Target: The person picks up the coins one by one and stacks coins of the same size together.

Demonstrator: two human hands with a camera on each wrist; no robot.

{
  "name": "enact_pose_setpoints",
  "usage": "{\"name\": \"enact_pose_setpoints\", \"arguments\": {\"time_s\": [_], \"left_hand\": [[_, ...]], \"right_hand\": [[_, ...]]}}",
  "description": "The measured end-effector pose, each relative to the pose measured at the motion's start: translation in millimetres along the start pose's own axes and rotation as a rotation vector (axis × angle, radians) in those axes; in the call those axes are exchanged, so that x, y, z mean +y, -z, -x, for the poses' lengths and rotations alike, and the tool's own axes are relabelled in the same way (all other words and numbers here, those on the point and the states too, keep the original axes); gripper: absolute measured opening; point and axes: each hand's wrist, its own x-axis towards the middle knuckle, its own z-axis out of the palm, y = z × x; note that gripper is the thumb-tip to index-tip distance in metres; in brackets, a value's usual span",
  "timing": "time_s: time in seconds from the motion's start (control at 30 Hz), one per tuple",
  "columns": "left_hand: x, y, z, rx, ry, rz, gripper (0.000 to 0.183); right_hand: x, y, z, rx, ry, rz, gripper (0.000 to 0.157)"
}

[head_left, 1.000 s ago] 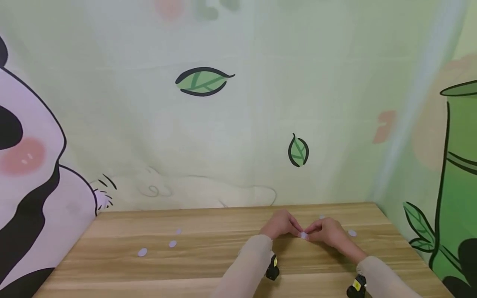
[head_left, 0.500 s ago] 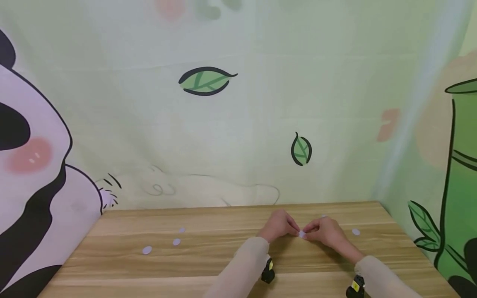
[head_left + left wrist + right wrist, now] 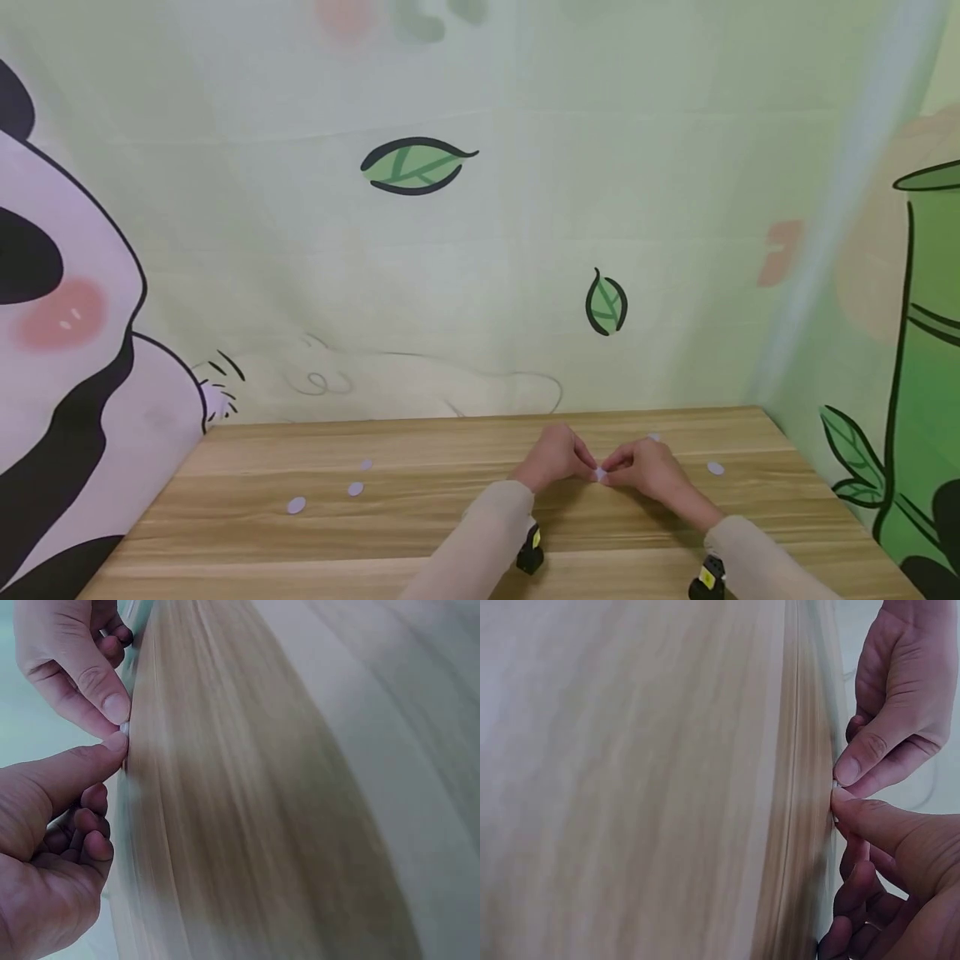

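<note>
Between my two hands, over the right half of the table, is a small pale round disc (image 3: 600, 474), mostly covered by fingertips. My left hand (image 3: 557, 460) pinches its left side with thumb and forefinger. From the other side my right hand (image 3: 648, 468) pinches it too, so the fingertips of both hands almost meet. In the left wrist view just a thin whitish bit of the disc (image 3: 124, 728) shows between the thumbs. The remaining fingers of each hand are curled loosely.
Three similar pale discs lie on the left of the wood-grain table (image 3: 420, 533); the nearest disc (image 3: 296, 505) looks largest. Another disc (image 3: 716, 468) lies right of my hands, and one more disc (image 3: 655, 437) sits partly behind my right hand. A printed cloth (image 3: 487, 250) hangs behind.
Both hands have shifted slightly left together, still pinching the disc. The head view has turned a little. The other discs lie where they were.
</note>
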Motion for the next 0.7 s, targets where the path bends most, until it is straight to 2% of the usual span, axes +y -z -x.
{"name": "enact_pose_setpoints", "arguments": {"time_s": [0.17, 0.37, 0.57, 0.7], "left_hand": [[-3.7, 2.3, 2.6, -0.005, -0.003, -0.027, 0.010], [-10.2, 4.4, 4.9, -0.015, -0.018, -0.015, 0.010], [-10.4, 10.4, 8.1, -0.035, 0.001, 0.006, 0.010], [-11.0, 11.6, 9.9, -0.049, 0.011, 0.009, 0.010]], "right_hand": [[-3.8, -3.2, -0.5, 0.001, -0.014, 0.005, 0.014], [-3.6, -6.6, -1.2, 0.008, 0.033, -0.017, 0.015], [-5.3, -8.6, -2.5, 0.009, 0.104, -0.025, 0.015], [-7.9, -9.5, -2.4, 0.009, 0.089, -0.017, 0.013]]}}
